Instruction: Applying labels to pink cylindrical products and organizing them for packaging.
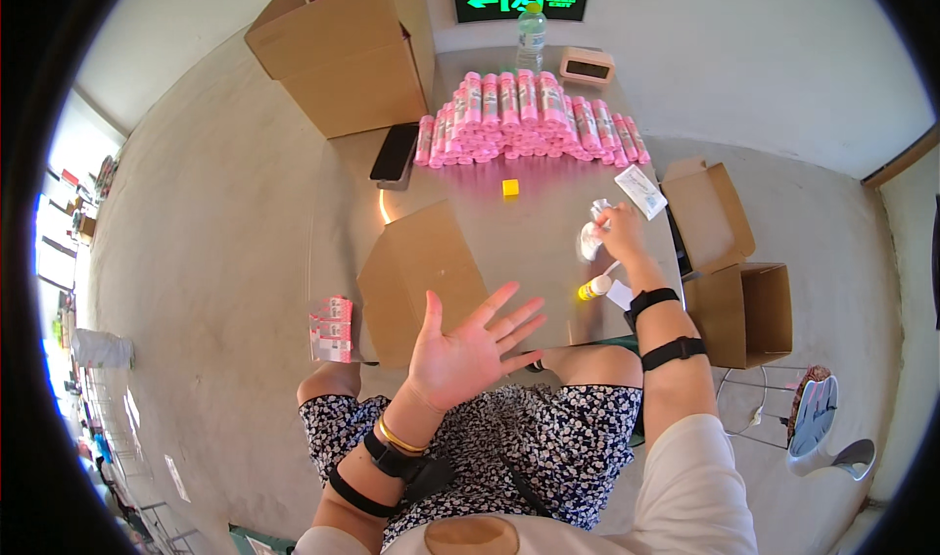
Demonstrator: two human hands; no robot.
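Note:
My left hand [458,356] is raised over the near edge of the metal table, palm showing and fingers spread, with nothing in it. At the right side of the table my right hand [624,234] pinches a crumpled white tissue [588,244]. Just nearer to me lies a small bottle [593,288] with a yellow label, tipped on its side, and a white slip of paper [620,296] is beside it. Beyond the right hand is a flat white packet [641,192]. A yellow cube [510,189] sits mid-table. Below the left hand's fingers lies a cardboard sheet [416,271].
Pink rolls [509,110] are stacked at the back, before a water bottle [531,38] and a pink clock [587,65]. A phone [394,154] lies near a large carton [352,56]. Pink printed packs [332,330] rest at the left edge; open boxes [739,315] stand right.

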